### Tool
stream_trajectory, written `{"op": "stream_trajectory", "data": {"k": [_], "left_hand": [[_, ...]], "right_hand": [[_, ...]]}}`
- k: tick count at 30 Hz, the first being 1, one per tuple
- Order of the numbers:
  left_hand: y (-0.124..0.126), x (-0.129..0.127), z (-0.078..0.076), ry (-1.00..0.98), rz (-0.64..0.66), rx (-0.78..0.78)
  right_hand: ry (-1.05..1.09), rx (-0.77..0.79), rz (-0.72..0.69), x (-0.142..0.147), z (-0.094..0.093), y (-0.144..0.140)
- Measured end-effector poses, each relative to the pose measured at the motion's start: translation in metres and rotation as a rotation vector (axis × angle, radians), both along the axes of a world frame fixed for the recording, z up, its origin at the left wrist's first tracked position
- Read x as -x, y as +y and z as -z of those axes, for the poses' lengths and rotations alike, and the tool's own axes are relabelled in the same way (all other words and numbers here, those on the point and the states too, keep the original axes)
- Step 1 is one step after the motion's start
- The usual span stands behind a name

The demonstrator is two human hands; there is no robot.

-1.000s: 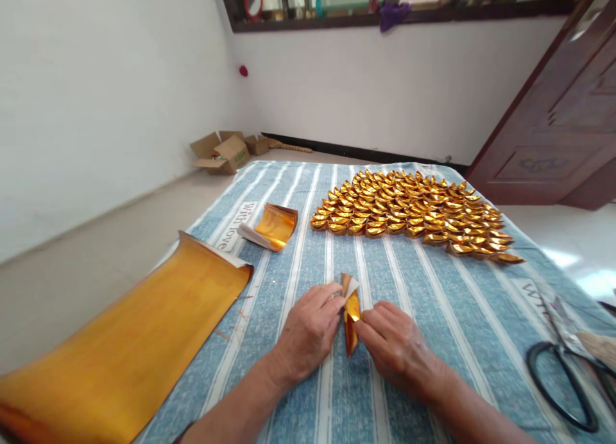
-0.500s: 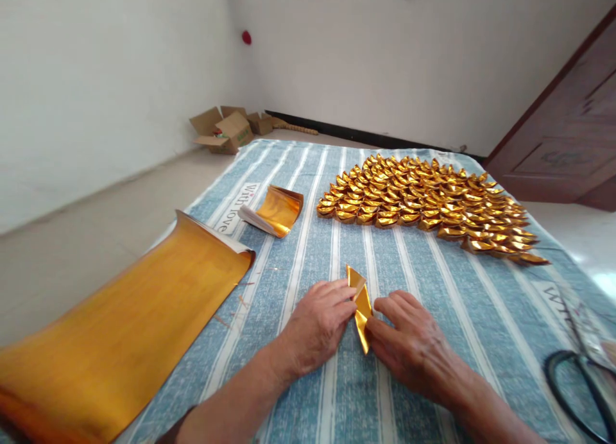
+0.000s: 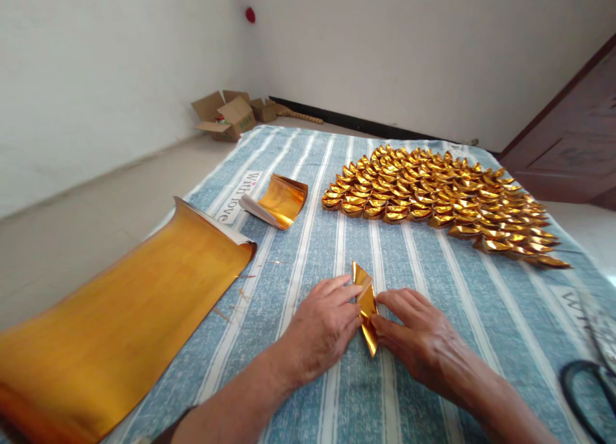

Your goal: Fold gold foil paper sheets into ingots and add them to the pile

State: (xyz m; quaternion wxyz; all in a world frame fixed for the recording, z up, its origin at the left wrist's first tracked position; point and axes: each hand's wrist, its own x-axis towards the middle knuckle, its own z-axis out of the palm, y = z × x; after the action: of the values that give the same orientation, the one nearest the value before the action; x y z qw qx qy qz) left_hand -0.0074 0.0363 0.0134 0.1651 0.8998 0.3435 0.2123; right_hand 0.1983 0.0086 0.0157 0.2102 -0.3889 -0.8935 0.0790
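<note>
A small piece of gold foil paper [image 3: 366, 303], folded into a narrow pointed shape, lies on the blue striped cloth [image 3: 433, 283]. My left hand [image 3: 322, 328] pinches its left side with the fingertips. My right hand [image 3: 416, 338] presses its right edge from the other side. Both hands rest low on the cloth, close to me.
Several folded gold ingots [image 3: 443, 197] cover the far right of the cloth. A short stack of gold sheets [image 3: 279, 200] lies behind on the left, a large gold sheet [image 3: 115, 322] at the near left. Black scissors [image 3: 590, 392] sit at the right edge. Cardboard boxes [image 3: 226, 115] stand by the wall.
The view tilted down, so the window has left the frame. The upright gold piece now lies flatter on the cloth, and both hands press it from either side.
</note>
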Motion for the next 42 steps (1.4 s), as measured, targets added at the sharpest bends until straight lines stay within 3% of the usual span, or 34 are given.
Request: {"op": "stream_trajectory", "data": {"k": [8, 22, 30, 42], "left_hand": [[-0.004, -0.005, 0.009, -0.052, -0.076, -0.015], [-0.003, -0.006, 0.006, -0.102, -0.100, 0.020], [-0.002, -0.005, 0.007, -0.098, -0.097, 0.020], [0.000, -0.004, 0.000, -0.134, -0.088, 0.118]], "right_hand": [[0.064, -0.019, -0.004, -0.004, 0.008, 0.002], [0.311, 0.006, 0.125, 0.007, 0.016, 0.001], [0.347, 0.013, 0.211, 0.012, 0.020, -0.001], [0.232, 0.047, 0.339, 0.017, 0.031, -0.001]]}}
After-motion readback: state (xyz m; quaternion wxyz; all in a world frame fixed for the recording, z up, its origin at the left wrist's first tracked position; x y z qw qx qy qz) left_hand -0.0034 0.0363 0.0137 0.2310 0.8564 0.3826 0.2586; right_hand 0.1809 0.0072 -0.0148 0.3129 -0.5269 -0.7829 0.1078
